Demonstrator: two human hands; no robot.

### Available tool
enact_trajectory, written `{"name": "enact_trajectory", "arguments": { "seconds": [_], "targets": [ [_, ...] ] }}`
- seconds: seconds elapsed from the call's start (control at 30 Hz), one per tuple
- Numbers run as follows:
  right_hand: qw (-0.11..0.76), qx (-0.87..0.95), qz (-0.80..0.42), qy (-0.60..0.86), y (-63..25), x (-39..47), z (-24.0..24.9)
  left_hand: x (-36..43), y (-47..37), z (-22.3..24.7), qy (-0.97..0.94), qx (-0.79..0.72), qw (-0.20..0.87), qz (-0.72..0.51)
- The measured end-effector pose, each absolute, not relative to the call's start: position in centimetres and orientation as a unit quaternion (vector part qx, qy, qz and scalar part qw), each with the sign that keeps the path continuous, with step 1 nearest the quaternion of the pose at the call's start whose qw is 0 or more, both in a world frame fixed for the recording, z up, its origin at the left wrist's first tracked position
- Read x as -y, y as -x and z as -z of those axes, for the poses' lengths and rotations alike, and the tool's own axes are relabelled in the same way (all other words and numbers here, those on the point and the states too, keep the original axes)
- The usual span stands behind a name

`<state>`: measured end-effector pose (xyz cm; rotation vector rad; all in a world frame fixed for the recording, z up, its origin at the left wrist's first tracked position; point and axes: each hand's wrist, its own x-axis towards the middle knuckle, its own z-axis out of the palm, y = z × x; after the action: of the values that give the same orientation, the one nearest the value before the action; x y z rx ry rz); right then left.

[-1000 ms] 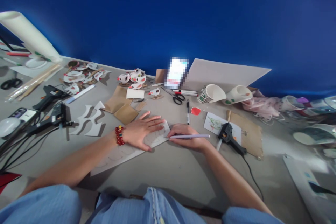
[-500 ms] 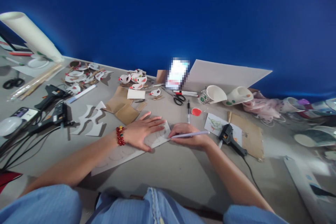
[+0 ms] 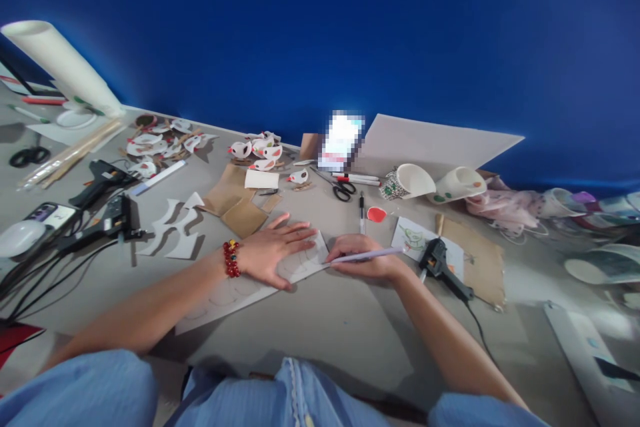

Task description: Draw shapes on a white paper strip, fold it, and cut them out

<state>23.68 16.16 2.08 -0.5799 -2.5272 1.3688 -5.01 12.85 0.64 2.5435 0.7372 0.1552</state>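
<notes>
My left hand (image 3: 273, 255) lies flat with fingers spread on a long white sheet (image 3: 220, 300) that carries faint curved pencil lines. A red bead bracelet (image 3: 231, 259) circles that wrist. At the sheet's right end, my right hand (image 3: 363, 259) is closed round a light purple pencil (image 3: 373, 254), whose tip is at or close to the paper's edge. Brown card pieces (image 3: 244, 217) lie beyond my left hand. Past my right hand are a black pen (image 3: 362, 210) and a red cut piece (image 3: 377, 214).
Glue guns (image 3: 437, 265) with cables lie at right and left (image 3: 115, 217). White cut shapes (image 3: 183, 233), small paper birds (image 3: 265, 150), black scissors (image 3: 343, 192), a lit phone (image 3: 341, 141) and paper cups (image 3: 415, 181) stand or lie farther back. A white board (image 3: 440, 143) leans on the blue wall.
The whole view has shifted slightly, so things appear a little farther right. Both hands keep nearly the same places on and beside the sheet.
</notes>
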Motion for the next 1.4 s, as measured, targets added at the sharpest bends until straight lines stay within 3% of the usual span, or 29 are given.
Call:
{"name": "enact_trajectory", "arguments": {
  "seconds": [1.4],
  "targets": [
    [0.058,0.874,-0.458,0.151,-23.2,-17.8,-3.2,-12.9,5.0,-0.5,-0.932,-0.263,0.241,-0.062]
  ]
}}
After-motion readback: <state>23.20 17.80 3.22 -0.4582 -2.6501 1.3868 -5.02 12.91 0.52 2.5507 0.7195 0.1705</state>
